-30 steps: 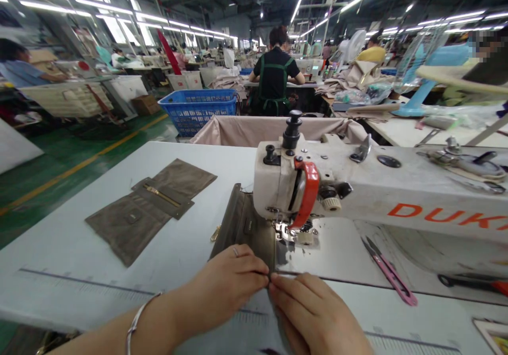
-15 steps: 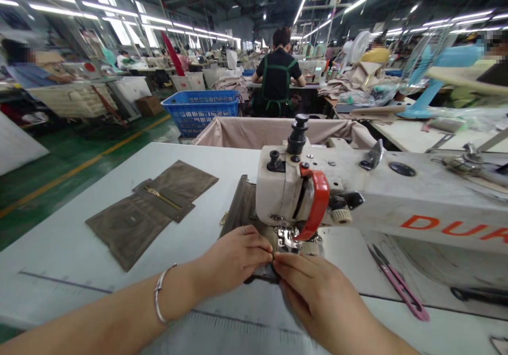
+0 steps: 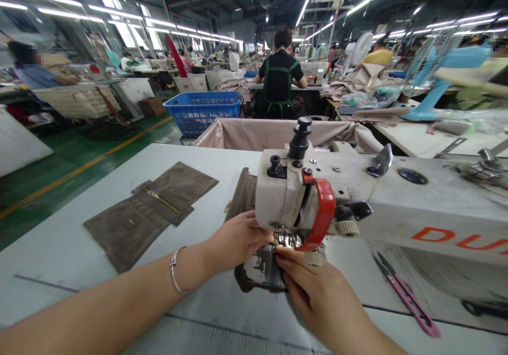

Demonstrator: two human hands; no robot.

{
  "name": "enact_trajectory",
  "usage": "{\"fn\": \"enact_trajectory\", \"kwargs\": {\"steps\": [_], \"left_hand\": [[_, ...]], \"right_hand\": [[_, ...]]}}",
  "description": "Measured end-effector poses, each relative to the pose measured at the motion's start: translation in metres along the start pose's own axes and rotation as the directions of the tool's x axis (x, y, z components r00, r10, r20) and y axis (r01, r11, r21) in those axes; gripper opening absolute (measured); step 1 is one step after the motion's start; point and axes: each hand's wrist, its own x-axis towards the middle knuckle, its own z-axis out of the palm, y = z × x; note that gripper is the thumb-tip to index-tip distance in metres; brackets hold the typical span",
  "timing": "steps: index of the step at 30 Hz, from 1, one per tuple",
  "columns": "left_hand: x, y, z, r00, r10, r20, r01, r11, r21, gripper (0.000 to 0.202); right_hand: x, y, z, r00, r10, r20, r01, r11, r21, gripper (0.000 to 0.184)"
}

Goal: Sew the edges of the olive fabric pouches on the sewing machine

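Observation:
A white sewing machine [image 3: 296, 196] with a red lever guard [image 3: 320, 215] stands in front of me. Dark grey-brown fabric [image 3: 243, 193] lies to the left of its head and runs in under the presser foot [image 3: 283, 238]. My left hand [image 3: 238, 241], a silver bangle on its wrist, is closed with the fingertips on the fabric's edge beside the foot. Just in front of the foot, my right hand [image 3: 317, 286] pinches the near edge of this fabric. The fingertips hide most of the fabric there. Below them a worn metal plate [image 3: 260, 273] shows.
Another grey-brown fabric piece with a zipper [image 3: 161, 199] lies flat on the white table [image 3: 59, 254] at left. Pink-handled thread snips [image 3: 407, 297] rest right of my right hand. Behind the machine are a cloth-lined bin [image 3: 246, 133], a blue basket [image 3: 202, 109] and a seated person [image 3: 281, 74].
Both hands have moved slightly forward with the fabric, toward the presser foot. More of the metal plate now shows in front of it. The view has shifted a little.

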Motion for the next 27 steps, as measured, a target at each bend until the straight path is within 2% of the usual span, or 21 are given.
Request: {"fn": "enact_trajectory", "kwargs": {"steps": [5, 10, 16, 19, 22, 27], "left_hand": [[0.001, -0.010, 0.006, 0.999, -0.037, 0.039, 0.036, 0.999, 0.022, 0.022], [-0.001, -0.014, 0.009, 0.996, -0.031, 0.086, 0.026, 0.998, 0.055, 0.024], [-0.001, -0.015, 0.011, 0.999, -0.033, 0.043, 0.029, 0.995, 0.092, 0.022], [0.000, -0.015, 0.009, 0.998, -0.030, 0.056, 0.023, 0.992, 0.123, 0.020], [0.001, -0.007, 0.005, 0.998, -0.035, 0.058, 0.026, 0.988, 0.153, 0.019], [0.000, 0.023, 0.006, 0.995, -0.082, 0.055, 0.065, 0.965, 0.252, 0.022]], "right_hand": [[0.001, -0.001, -0.003, 0.999, 0.033, 0.004, -0.033, 0.999, 0.031, 0.033], [0.003, -0.002, -0.005, 0.998, 0.061, 0.018, -0.062, 0.997, 0.046, 0.032], [0.003, -0.002, -0.004, 0.998, 0.055, 0.003, -0.055, 0.998, 0.035, 0.030], [0.004, -0.002, -0.004, 0.998, 0.058, 0.001, -0.058, 0.998, 0.026, 0.029], [0.005, -0.002, -0.005, 0.998, 0.061, 0.002, -0.061, 0.998, 0.021, 0.029], [0.006, -0.002, -0.006, 0.997, 0.081, 0.008, -0.082, 0.995, 0.058, 0.029]]}}
